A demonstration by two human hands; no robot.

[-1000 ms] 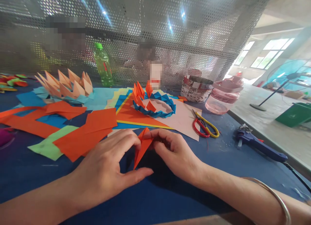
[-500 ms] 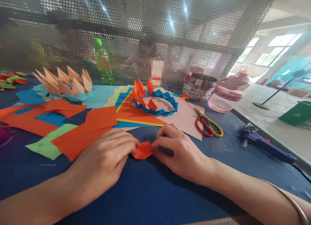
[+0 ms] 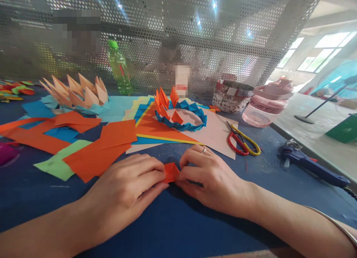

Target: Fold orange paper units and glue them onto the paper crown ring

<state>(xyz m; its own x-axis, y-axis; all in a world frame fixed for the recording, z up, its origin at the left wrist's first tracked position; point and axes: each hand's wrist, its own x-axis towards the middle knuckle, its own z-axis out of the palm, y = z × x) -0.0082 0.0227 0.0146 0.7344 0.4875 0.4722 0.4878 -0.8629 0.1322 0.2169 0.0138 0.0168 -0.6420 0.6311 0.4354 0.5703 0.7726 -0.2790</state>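
Near the front of the blue worktop (image 3: 178,232), two bare hands hold a small folded piece of orange paper (image 3: 171,172). The left hand (image 3: 119,194) lies low and pinches the paper from one side. The right hand (image 3: 214,180) pinches it from the other side. The hands are close together, and the paper sits between them, just over the worktop. A shiny ring (image 3: 204,150) is on the right hand, and a thin bangle (image 3: 334,222) is on that arm.

On the left, flat orange sheets (image 3: 97,150) and a green sheet (image 3: 58,165) lie near the hands. Straight ahead, a crown of folded blue and orange paper (image 3: 181,118) sits on a pink sheet (image 3: 214,133). A peach paper crown (image 3: 78,96) stands further left. On the right are red and yellow scissors (image 3: 242,142) and a blue glue gun (image 3: 312,167). Further back stand a green bottle (image 3: 118,68), a paper-covered tin (image 3: 231,96) and a pink plastic jar (image 3: 263,109), near a metal mesh screen (image 3: 195,27)
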